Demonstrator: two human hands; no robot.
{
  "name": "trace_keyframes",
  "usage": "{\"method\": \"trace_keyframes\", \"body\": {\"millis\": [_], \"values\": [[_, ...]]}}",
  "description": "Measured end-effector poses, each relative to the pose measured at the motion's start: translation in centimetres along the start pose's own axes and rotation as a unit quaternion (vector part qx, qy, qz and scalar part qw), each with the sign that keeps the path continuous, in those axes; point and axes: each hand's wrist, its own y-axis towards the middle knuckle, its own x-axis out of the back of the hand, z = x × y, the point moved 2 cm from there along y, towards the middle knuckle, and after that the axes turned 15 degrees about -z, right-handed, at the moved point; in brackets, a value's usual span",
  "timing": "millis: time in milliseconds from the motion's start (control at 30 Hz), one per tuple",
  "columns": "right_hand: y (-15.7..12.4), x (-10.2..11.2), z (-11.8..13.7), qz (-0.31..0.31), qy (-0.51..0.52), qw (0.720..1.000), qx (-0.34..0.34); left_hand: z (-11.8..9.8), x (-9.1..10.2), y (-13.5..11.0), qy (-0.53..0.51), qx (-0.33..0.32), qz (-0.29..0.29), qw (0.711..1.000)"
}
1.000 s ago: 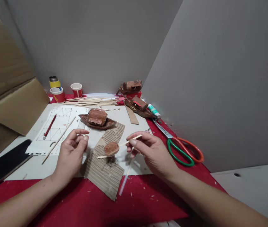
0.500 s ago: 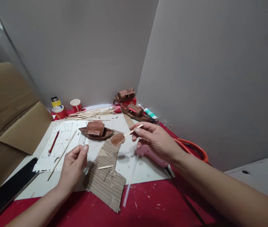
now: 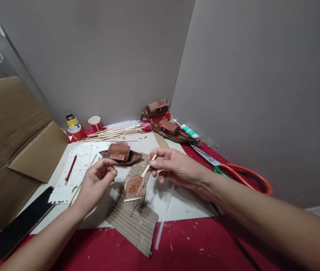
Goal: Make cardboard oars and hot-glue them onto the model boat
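While a cardboard box leans in at my far left, a flat black slab lies below it, near a paper sheet of ruled drawings with a red pencil across it. Behind these, a yellow bottle and two paper cups stand at the back of the red-covered tabletop. My left hand hovers over the sheet's right side, fingers loosely curled, a gap between thumb and forefinger. Just beyond it sits a brown model boat with a rounded roof, and behind that lies a spread of thin wooden sticks. Right of my left hand, the brown oval piece is over a corrugated cardboard strip; I cannot tell whether they touch. A short pale stick runs from the oval up to my right hand, which pinches it between thumb and fingers. Two more model boats rest farther back, beside a white-and-green tube. Rightmost, big scissors with orange and green handles lie beyond my right wrist.
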Motion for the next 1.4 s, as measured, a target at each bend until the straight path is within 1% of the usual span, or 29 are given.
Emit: {"method": "trace_keyframes", "body": {"millis": [100, 200, 300, 367, 500, 667, 833, 900, 967, 1033, 1067, 1100, 1167, 1300, 1333, 1400], "values": [[-0.5, -1.0, -0.3, 0.024, 0.017, 0.999, -0.018, 0.4, -1.0, 0.1, -0.014, -0.007, 0.015, 1.0], [-0.9, -1.5, -0.2, 0.049, 0.03, 0.998, -0.026, 0.4, -1.7, 0.1, -0.035, 0.032, 0.043, 0.998], [-1.0, -1.7, -0.1, 0.083, 0.037, 0.996, -0.019, -0.1, -2.0, 0.3, -0.057, 0.078, 0.086, 0.992], [-0.8, -1.5, -0.1, 0.097, 0.032, 0.995, -0.008, -0.4, -2.2, 0.4, -0.086, 0.112, 0.119, 0.983], [-0.3, -1.3, 0.0, 0.127, -0.003, 0.992, 0.002, -0.7, -2.6, 0.5, -0.141, 0.177, 0.186, 0.956], [-0.2, -1.5, 0.5, 0.163, -0.067, 0.984, 0.03, -0.8, -3.4, 0.4, -0.173, 0.208, 0.225, 0.936], [-0.1, -1.7, 0.9, 0.165, -0.114, 0.979, 0.043, -0.7, -3.8, 0.2, -0.194, 0.23, 0.248, 0.921], [0.3, -1.5, 0.8, 0.133, -0.134, 0.98, 0.064, -0.5, -3.6, 0.4, -0.197, 0.24, 0.239, 0.92], [0.8, -1.0, 0.7, 0.072, -0.193, 0.973, 0.107, -0.5, -3.0, 0.8, -0.188, 0.24, 0.22, 0.927], [1.1, -0.8, 0.2, 0.031, -0.273, 0.95, 0.149, -0.5, -2.4, 1.3, -0.183, 0.229, 0.201, 0.935], [1.1, -0.9, -0.1, 0.029, -0.309, 0.937, 0.163, -0.5, -2.1, 1.6, -0.183, 0.224, 0.194, 0.937], [1.0, -1.1, -0.5, 0.039, -0.339, 0.924, 0.174, -0.5, -1.9, 1.9, -0.184, 0.22, 0.191, 0.939], [0.5, -2.0, -1.5, 0.081, -0.4, 0.893, 0.192, -0.3, -1.7, 2.5, -0.184, 0.215, 0.185, 0.941], [-0.6, -4.2, -3.1, 0.163, -0.535, 0.797, 0.23, 0.6, -1.6, 3.1, -0.181, 0.218, 0.178, 0.942], [-0.8, -4.6, -3.4, 0.173, -0.561, 0.774, 0.236, 0.8, -1.6, 3.1, -0.177, 0.22, 0.181, 0.942], [-0.8, -5.2, -3.6, 0.184, -0.602, 0.738, 0.242, 1.2, -1.6, 3.1, -0.164, 0.22, 0.184, 0.944]]}}
